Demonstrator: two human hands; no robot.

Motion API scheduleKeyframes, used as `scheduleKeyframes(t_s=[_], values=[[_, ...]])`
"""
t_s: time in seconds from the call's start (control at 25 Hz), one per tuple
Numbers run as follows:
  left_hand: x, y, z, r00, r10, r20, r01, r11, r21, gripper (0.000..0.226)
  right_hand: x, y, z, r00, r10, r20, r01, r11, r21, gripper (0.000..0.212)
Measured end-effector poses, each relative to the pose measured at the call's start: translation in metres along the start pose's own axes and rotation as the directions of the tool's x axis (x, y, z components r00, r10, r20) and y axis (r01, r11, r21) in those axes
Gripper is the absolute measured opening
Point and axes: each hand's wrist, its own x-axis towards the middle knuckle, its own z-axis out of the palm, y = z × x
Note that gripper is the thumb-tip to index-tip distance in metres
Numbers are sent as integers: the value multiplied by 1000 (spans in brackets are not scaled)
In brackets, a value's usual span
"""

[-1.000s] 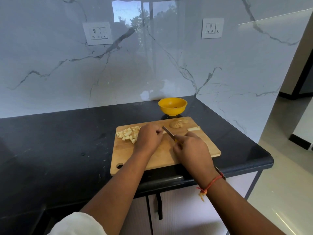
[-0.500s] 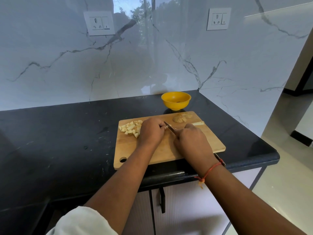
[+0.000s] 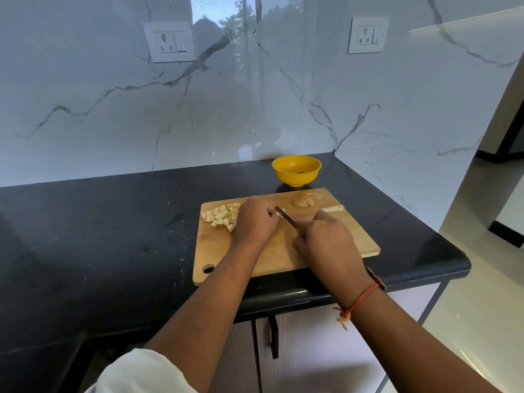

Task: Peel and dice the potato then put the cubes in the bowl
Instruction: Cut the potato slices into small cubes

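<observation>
On the black counter lies a wooden cutting board (image 3: 272, 259). My left hand (image 3: 256, 219) presses down on a potato piece that it mostly hides, just right of a pile of pale potato cubes (image 3: 221, 217). My right hand (image 3: 326, 239) grips a knife (image 3: 285, 215) whose blade angles up-left and meets the left fingertips. A heap of brown peelings (image 3: 304, 200) and one pale potato strip (image 3: 333, 208) rest at the board's far right. The yellow bowl (image 3: 296, 170) stands behind the board.
The black countertop (image 3: 99, 222) ends in a front edge and a right corner (image 3: 453, 265). A marble wall with two sockets rises behind. Cabinet doors with a black handle (image 3: 273, 336) lie below the counter. Open floor is on the right.
The view has tilted slightly, so the board sits lower in frame. Both hands stay at the same spot on the board, the knife blade still against the piece under the left fingers.
</observation>
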Motion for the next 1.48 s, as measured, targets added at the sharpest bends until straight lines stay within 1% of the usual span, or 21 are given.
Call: scheduleKeyframes(t_s=[0.12, 0.28, 0.48, 0.64, 0.72, 0.88, 1.08, 1.24, 1.36, 1.48], values=[[3, -2, 0, 1000, 9, 2, -9, 1000, -7, 18, 8, -2, 4, 1000, 3, 18, -3, 1000, -15, 32], [3, -3, 1, 1000, 11, -1, -11, 1000, -24, 17, 14, -6, 6, 999, -28, 47, 31, 998, -61, 33], [4, -3, 2, 999, 5, -32, -6, 1000, -24, 13, 2, 5, -7, 995, -27, 99, 33, 998, -51, 31], [2, -3, 1, 999, -1, -46, 1, 1000, -6, 12, -3, 3, -14, 1000, 1, 25, 0, 999, -32, 32], [1, -3, 1, 998, -19, -54, 18, 999, -29, 13, -2, -2, -11, 1000, -1, 6, 1, 1000, -12, 32], [2, -6, 3, 996, -66, -61, 60, 995, -82, 10, 2, -8, -2, 998, 15, 55, -15, 1000, -2, 26], [4, -9, 2, 996, -77, -45, 71, 989, -128, 12, 10, -11, 3, 998, 10, 55, -9, 999, -33, 27], [4, -8, 3, 997, -74, -39, 69, 991, -115, 12, 21, -9, 3, 996, -17, 92, 26, 996, -90, 28], [4, -8, 2, 994, -103, -46, 98, 990, -106, 10, 28, -7, -2, 992, -23, 128, 35, 995, -96, 27], [5, -7, 3, 997, -72, -41, 70, 997, -45, 14, 32, -5, -3, 979, -43, 197, 66, 992, -109, 28]])
